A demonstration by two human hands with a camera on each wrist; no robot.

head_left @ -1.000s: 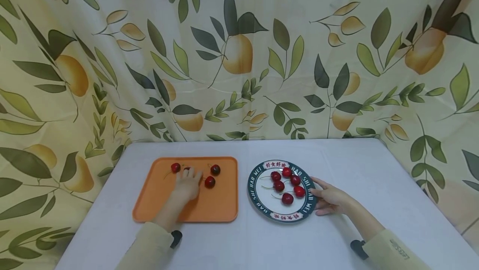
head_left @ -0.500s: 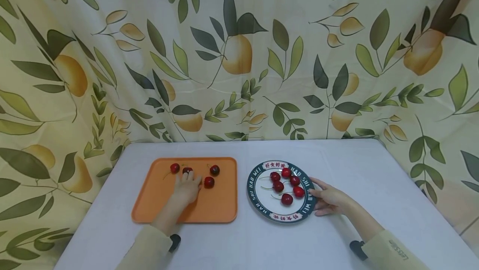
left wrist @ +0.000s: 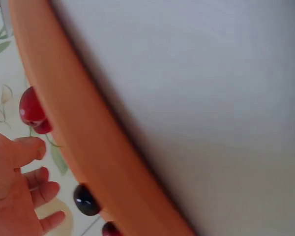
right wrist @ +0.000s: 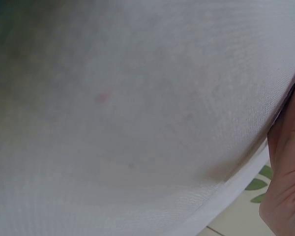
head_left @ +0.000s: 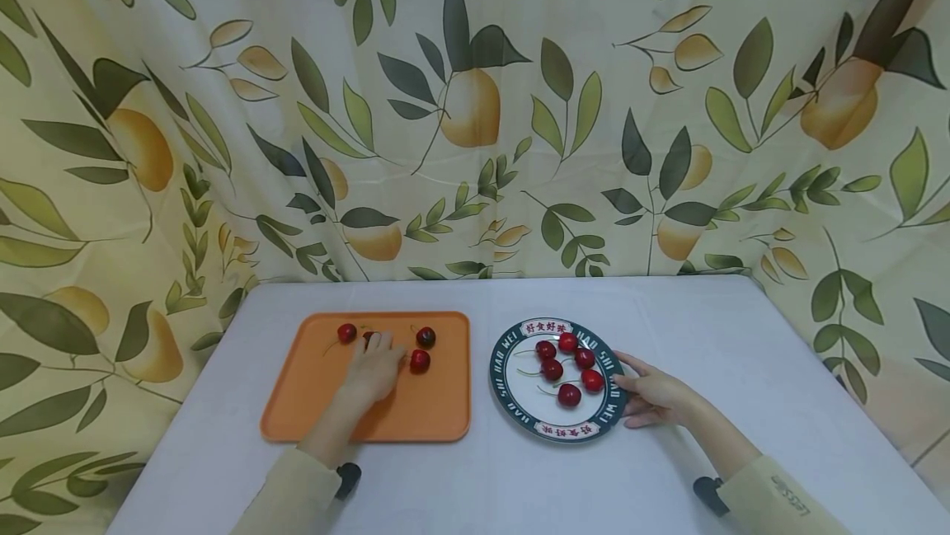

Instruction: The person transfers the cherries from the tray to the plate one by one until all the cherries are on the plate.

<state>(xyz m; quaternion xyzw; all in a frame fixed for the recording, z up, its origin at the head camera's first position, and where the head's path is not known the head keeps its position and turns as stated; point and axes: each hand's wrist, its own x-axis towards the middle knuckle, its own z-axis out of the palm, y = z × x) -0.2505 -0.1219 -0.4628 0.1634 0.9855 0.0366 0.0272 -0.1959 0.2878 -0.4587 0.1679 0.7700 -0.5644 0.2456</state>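
Observation:
My left hand (head_left: 374, 368) is low over an orange tray (head_left: 297, 403), fingers spread and loosely bent. Around it lie several dark red cherries: one at the left (head_left: 346, 333), one partly hidden behind the fingertips (head_left: 369, 337), one at the upper right (head_left: 425, 338) and one beside the thumb (head_left: 420, 362). In the left wrist view, a gap shows between thumb (left wrist: 27, 150) and fingers, with a red cherry (left wrist: 32, 105) near the thumb. My right hand (head_left: 660, 393) grips the right rim of a round plate (head_left: 508, 403), which bears several red cherries (head_left: 569, 395).
A white cloth (head_left: 482, 485) covers the table under tray and plate. Behind the table hangs a curtain (head_left: 475, 213) printed with fruit and leaves. The right wrist view shows mostly white cloth (right wrist: 137, 147).
My left hand lifted back slightly, then shifted a little right; the cherry beside its thumb moved slightly right. My right hand and the plate stay in place.

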